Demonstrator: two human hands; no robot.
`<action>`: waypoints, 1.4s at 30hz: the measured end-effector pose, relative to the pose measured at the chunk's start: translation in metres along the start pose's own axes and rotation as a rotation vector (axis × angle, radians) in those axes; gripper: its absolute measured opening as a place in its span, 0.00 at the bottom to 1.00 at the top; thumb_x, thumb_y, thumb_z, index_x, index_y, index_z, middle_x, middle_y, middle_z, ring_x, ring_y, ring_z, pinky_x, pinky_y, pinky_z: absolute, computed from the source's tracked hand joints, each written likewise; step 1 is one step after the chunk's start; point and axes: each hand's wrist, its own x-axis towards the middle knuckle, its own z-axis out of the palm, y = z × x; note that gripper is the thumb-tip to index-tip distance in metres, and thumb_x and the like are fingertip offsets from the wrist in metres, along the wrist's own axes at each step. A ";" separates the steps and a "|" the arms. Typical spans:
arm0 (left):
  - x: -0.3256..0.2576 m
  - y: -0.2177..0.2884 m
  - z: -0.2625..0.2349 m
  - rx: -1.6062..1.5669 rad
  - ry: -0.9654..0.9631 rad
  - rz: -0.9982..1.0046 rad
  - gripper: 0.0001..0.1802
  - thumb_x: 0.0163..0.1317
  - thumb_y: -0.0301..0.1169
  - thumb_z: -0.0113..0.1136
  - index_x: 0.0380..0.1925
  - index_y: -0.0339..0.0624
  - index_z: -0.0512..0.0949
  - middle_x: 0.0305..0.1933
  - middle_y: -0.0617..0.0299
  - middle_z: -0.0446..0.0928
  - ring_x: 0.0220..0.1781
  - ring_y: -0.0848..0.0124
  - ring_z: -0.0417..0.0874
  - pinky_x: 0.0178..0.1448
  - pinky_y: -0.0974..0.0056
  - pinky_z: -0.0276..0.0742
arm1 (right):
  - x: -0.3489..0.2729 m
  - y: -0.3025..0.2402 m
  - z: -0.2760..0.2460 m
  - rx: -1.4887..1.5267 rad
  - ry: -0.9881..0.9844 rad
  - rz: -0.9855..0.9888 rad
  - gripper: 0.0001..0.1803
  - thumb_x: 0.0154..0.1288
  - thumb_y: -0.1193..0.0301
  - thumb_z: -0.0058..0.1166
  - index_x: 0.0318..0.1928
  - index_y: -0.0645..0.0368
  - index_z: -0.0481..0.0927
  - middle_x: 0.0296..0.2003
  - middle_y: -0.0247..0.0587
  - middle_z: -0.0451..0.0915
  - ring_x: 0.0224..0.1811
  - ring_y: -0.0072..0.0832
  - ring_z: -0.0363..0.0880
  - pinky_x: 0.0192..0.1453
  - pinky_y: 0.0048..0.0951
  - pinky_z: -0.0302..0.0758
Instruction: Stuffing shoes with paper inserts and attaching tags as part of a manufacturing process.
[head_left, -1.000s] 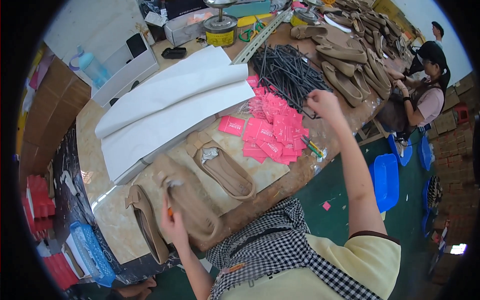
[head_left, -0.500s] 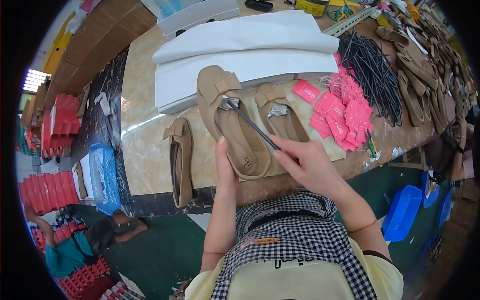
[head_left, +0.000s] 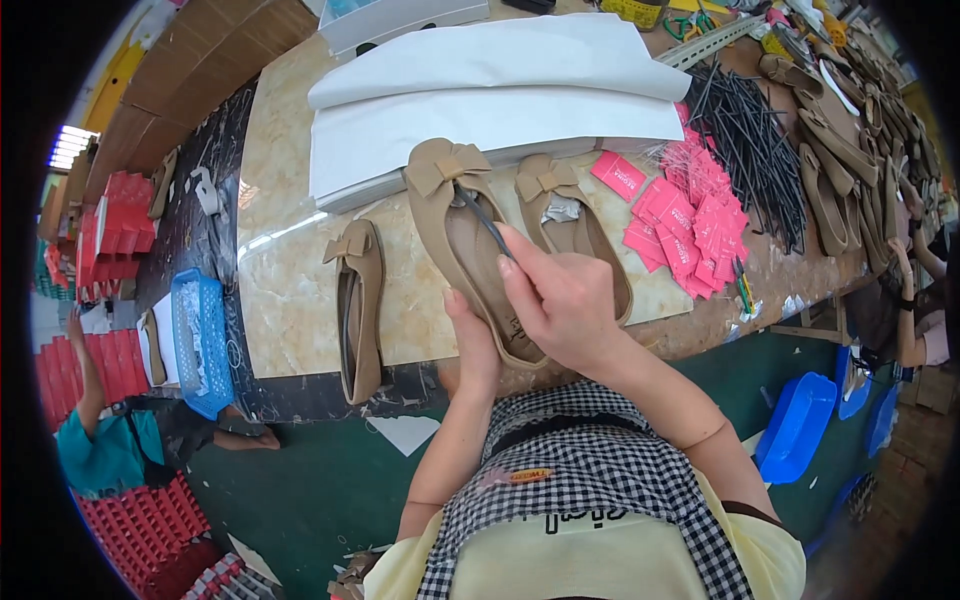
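Note:
My left hand (head_left: 476,345) is closed around the heel side of a tan flat shoe (head_left: 468,265) with a bow on its toe. The toe points away from me, and the opening faces up. A thin black stick (head_left: 483,215) is pinched in my right hand (head_left: 565,300), which covers part of the shoe's heel end. The stick's far end goes in under the bow, where its tip is hidden. To the left lies another bowed shoe (head_left: 367,320) with a dark stick along its inside. A third shoe (head_left: 592,240), its toe stuffed with crumpled paper, lies just right.
Behind the shoes lies a stack of white paper (head_left: 480,120). Pink cards (head_left: 680,215) and a heap of black sticks (head_left: 745,140) are at the right, beyond them many tan shoes (head_left: 835,140). A blue basket (head_left: 202,345) stands left. Other people are at both sides.
My right hand has moved forward and left along the shoe, and less of the stick shows. The held shoe's toe has tipped down and shifted slightly toward me.

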 end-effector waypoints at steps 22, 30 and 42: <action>0.026 0.002 0.006 0.715 -0.152 0.066 0.34 0.64 0.38 0.57 0.67 0.34 0.64 0.43 0.57 0.83 0.39 0.66 0.84 0.45 0.60 0.80 | -0.019 0.234 -0.198 -0.971 0.108 0.598 0.10 0.65 0.61 0.53 0.40 0.52 0.80 0.28 0.45 0.83 0.33 0.48 0.83 0.36 0.50 0.77; 0.014 0.008 -0.007 -0.304 -0.046 -0.318 0.30 0.70 0.50 0.48 0.61 0.38 0.70 0.59 0.53 0.76 0.60 0.63 0.78 0.62 0.56 0.75 | -0.022 0.040 -0.083 0.100 -0.258 0.423 0.20 0.64 0.66 0.60 0.57 0.53 0.80 0.16 0.44 0.76 0.17 0.35 0.77 0.23 0.32 0.68; 0.014 0.016 -0.024 0.018 0.001 0.049 0.29 0.72 0.51 0.42 0.57 0.36 0.71 0.52 0.56 0.78 0.53 0.68 0.79 0.57 0.62 0.76 | -0.003 -0.005 -0.033 0.135 -0.333 0.241 0.15 0.66 0.68 0.55 0.51 0.59 0.82 0.15 0.45 0.75 0.16 0.41 0.75 0.23 0.38 0.70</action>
